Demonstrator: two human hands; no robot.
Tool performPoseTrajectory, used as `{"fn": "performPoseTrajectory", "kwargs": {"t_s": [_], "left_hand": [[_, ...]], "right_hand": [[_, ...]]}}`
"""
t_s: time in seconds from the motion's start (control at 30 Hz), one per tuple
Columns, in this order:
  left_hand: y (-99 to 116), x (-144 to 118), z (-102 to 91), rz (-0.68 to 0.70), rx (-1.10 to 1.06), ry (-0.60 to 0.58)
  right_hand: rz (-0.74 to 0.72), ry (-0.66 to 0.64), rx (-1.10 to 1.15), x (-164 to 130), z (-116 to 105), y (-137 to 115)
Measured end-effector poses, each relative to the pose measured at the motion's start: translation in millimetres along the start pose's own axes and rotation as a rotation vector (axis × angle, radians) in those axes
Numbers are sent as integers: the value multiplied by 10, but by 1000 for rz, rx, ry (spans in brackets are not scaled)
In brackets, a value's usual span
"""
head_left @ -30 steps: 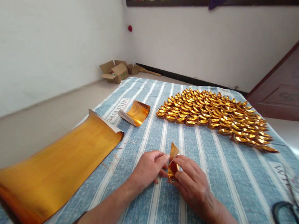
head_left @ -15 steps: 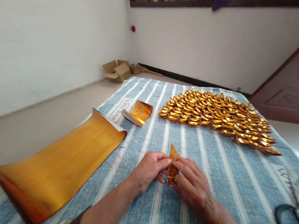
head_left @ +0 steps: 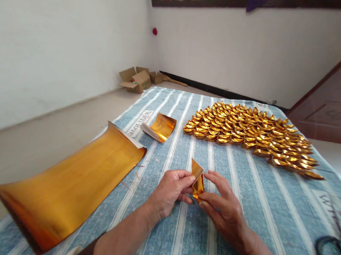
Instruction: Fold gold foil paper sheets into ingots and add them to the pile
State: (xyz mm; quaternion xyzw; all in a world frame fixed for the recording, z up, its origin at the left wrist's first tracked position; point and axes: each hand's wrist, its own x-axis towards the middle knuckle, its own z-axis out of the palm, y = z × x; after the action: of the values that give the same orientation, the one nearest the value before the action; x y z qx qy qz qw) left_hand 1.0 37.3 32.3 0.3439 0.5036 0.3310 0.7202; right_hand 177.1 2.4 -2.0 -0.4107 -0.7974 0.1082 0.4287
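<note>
Near the front middle of the table, a partly folded piece of gold foil paper [head_left: 198,188] is upright between my two hands, with a pointed flap at its top. My left hand [head_left: 170,190] pinches its left side, thumb in front and fingers behind. At the lower right end, fingers of my right hand [head_left: 226,210] grip the paper, while its upper fingers are lifted off the edge. Behind, to the right, rows of folded gold paper ingots [head_left: 250,135] cover much of the cloth. A large stack of gold foil sheets [head_left: 70,179] lies left of my hands.
A smaller curled stack of gold sheets [head_left: 161,128] sits at the middle left of the striped blue tablecloth [head_left: 165,233]. Scissors with black handles [head_left: 331,250] lie at the right edge. Thin scraps [head_left: 136,175] are on the cloth. Cardboard boxes [head_left: 135,81] stand on the floor.
My right hand's upper fingers have come away from the paper and spread. The folded paper is turned, showing more of its shiny inner fold. The view has shifted slightly.
</note>
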Motion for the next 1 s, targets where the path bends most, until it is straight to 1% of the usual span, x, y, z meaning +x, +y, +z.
{"fn": "performPoseTrajectory", "kwargs": {"t_s": [0.07, 0.3, 0.47, 0.53, 0.77, 1.0], "left_hand": [[-3, -4, 7, 7, 4, -4], [-28, -28, 73, 45, 1, -10], [-46, -20, 102, 52, -15, 6], [-50, -13, 107, 56, -9, 3], [-59, -18, 121, 62, 6, 5], [-48, -22, 134, 74, 15, 10]], "right_hand": [[40, 1, 27, -15, 16, 8], [198, 80, 196, 19, 51, -19], [345, 79, 225, -4, 69, 9], [384, 81, 230, -20, 85, 26], [452, 76, 255, -26, 107, 33], [462, 76, 290, 3, 81, 9]]}}
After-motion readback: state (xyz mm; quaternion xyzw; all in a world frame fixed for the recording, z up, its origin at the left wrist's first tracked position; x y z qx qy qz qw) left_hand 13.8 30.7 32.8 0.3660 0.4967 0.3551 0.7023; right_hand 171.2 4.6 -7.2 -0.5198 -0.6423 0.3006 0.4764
